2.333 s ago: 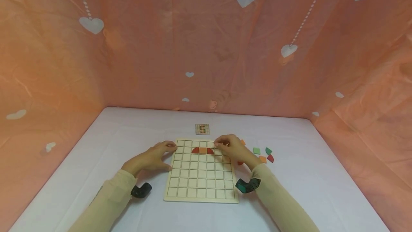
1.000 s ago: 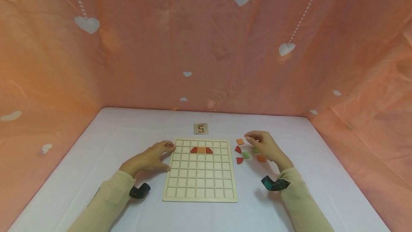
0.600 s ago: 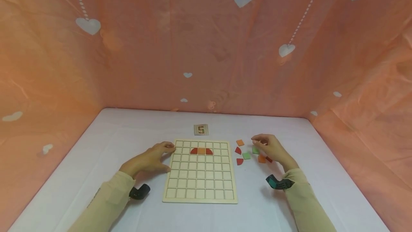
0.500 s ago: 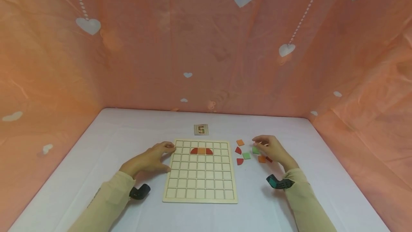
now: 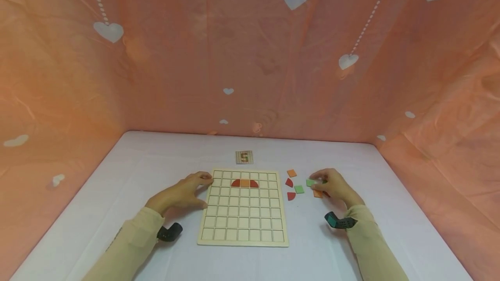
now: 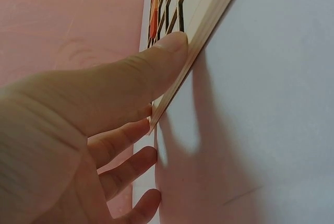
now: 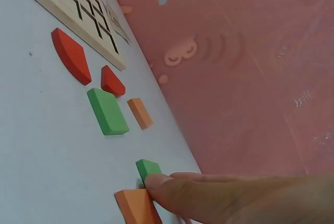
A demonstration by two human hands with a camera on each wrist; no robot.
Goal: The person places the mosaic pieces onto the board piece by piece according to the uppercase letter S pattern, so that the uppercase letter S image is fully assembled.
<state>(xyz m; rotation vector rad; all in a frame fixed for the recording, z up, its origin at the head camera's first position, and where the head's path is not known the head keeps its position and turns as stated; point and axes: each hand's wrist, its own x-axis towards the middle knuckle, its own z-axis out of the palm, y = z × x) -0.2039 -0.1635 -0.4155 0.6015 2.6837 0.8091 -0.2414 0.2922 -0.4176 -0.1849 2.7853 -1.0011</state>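
Observation:
My left hand (image 5: 183,192) rests along the left side of a wooden grid board (image 5: 244,243). In the left wrist view its thumb touches the board's edge, and the fingers extend loosely near the far corner. On the grid, an orange square tile (image 5: 245,183) lies between two red quarter-round tiles (image 5: 254,183). Right of the board, my right hand (image 5: 333,185) is low at a green square tile (image 7: 149,168). Its thumb overlaps this tile in the right wrist view; I cannot tell whether it pinches it. An orange square tile (image 7: 136,205) lies just below the thumb. Further tiles are partly hidden beneath the hand.
Between the board and my right hand lie another green square tile (image 5: 299,189), two red quarter-round tiles (image 5: 291,196) and an orange square tile (image 5: 291,173). A small pattern card (image 5: 244,157) lies behind the board. Patterned orange cloth (image 5: 250,55) surrounds the white table.
My right hand has moved from the board out to the right over the loose tiles, then lowered to the green square tile. The left hand stays at the board's edge.

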